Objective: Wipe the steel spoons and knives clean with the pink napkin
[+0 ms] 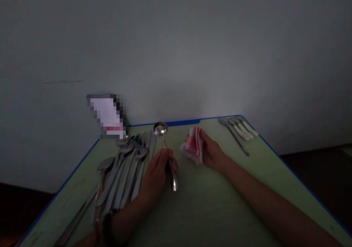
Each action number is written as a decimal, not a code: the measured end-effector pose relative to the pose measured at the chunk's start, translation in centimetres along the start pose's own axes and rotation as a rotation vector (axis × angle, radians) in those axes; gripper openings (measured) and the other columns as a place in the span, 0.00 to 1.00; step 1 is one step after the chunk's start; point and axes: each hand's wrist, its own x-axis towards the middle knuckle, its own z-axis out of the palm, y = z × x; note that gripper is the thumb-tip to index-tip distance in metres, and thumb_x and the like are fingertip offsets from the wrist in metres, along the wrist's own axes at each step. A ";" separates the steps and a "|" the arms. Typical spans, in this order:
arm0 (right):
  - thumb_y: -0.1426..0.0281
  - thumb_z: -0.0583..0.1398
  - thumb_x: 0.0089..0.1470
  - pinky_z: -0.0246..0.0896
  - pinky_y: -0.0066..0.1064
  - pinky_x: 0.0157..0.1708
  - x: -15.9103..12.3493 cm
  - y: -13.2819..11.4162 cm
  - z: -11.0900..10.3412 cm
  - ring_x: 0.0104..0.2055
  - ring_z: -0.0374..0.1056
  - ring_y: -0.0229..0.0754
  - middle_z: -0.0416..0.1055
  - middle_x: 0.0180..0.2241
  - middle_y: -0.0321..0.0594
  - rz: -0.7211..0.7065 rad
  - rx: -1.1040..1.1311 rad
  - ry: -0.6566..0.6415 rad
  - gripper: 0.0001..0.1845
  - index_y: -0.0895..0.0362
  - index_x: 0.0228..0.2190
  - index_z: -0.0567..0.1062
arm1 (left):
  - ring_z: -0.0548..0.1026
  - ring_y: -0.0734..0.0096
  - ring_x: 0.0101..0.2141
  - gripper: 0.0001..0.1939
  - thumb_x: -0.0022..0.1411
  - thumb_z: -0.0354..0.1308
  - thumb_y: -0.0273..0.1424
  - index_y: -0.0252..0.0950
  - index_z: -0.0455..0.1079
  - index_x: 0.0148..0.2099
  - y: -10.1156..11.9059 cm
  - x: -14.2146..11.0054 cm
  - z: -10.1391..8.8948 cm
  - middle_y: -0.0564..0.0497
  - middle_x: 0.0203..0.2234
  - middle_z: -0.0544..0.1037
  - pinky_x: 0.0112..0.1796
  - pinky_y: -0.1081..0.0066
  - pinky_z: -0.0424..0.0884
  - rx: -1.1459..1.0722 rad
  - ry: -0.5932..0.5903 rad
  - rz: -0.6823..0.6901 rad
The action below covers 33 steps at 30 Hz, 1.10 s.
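Observation:
Near the middle of the table, my left hand [158,168] is closed around the handle of a shiny metal ladle [160,129], or large round-bowled spoon, with its bowl pointing away from me. The handle's end sticks out below my fingers. To the right, apart from the spoon, my right hand [213,149] grips a folded pink and white cloth [194,146]. Beside my left forearm lies a spread of metal cutlery [123,173], spoons and knives among it, partly hidden by my wrist.
At the far right corner of the green table [209,199] lie several utensils with pale handles [244,129] and a dark metal one [236,137]. A blurred-out upright screen [106,113] stands at the back left. A grey wall [176,56] closes off the far edge.

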 end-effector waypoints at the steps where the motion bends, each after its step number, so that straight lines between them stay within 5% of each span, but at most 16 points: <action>1: 0.56 0.53 0.57 0.67 0.31 0.35 0.1 -0.2 0.2 0.30 0.70 0.35 0.74 0.28 0.32 -0.032 0.080 0.017 0.15 0.52 0.35 0.72 | 0.64 0.76 0.17 0.15 0.64 0.48 0.42 0.37 0.62 0.32 0.1 -0.2 0.1 0.57 0.16 0.68 0.18 0.77 0.60 0.064 -0.026 0.006; 6: 0.56 0.48 0.61 0.64 0.29 0.43 0.0 -0.7 0.5 0.37 0.71 0.34 0.75 0.34 0.34 -0.039 0.235 -0.064 0.20 0.54 0.36 0.73 | 0.61 0.76 0.14 0.17 0.65 0.45 0.41 0.37 0.63 0.30 0.7 -0.8 0.5 0.60 0.09 0.63 0.18 0.78 0.58 0.364 -0.130 0.003; 13: 0.57 0.51 0.59 0.61 0.34 0.47 -0.1 -0.4 -0.1 0.44 0.69 0.39 0.75 0.39 0.37 -0.045 0.196 -0.179 0.18 0.54 0.43 0.71 | 0.62 0.76 0.13 0.16 0.66 0.43 0.40 0.38 0.64 0.31 0.9 -1.4 0.7 0.61 0.09 0.64 0.19 0.78 0.59 0.506 -0.252 0.016; 19: 0.53 0.50 0.56 0.61 0.38 0.46 -0.9 -0.9 0.1 0.42 0.70 0.45 0.75 0.35 0.43 0.069 0.126 -0.291 0.24 0.59 0.40 0.71 | 0.64 0.75 0.13 0.18 0.66 0.42 0.42 0.38 0.65 0.32 0.6 -1.2 0.6 0.61 0.10 0.64 0.20 0.77 0.60 0.639 -0.215 -0.023; 24: 0.67 0.55 0.45 0.63 0.37 0.42 -1.1 -0.7 -0.3 0.35 0.70 0.45 0.75 0.28 0.40 0.099 0.033 -0.290 0.11 0.59 0.31 0.72 | 0.67 0.74 0.15 0.19 0.66 0.42 0.41 0.37 0.67 0.32 1.0 -1.1 0.9 0.60 0.10 0.65 0.22 0.76 0.61 0.741 -0.227 -0.027; 27: 0.73 0.55 0.39 0.63 0.36 0.40 -0.9 -0.2 -0.6 0.32 0.69 0.43 0.75 0.28 0.40 0.111 -0.033 -0.304 0.14 0.60 0.32 0.72 | 0.69 0.73 0.16 0.19 0.66 0.42 0.41 0.37 0.69 0.33 1.0 -1.1 0.9 0.60 0.10 0.67 0.25 0.75 0.63 0.786 -0.245 -0.004; 33: 0.62 0.54 0.47 0.63 0.37 0.40 -1.0 -0.6 -0.5 0.35 0.70 0.46 0.75 0.29 0.44 0.076 0.041 -0.292 0.17 0.62 0.33 0.73 | 0.68 0.73 0.15 0.19 0.66 0.42 0.42 0.37 0.70 0.35 0.7 -0.9 0.8 0.60 0.10 0.66 0.22 0.76 0.62 0.772 -0.220 -0.038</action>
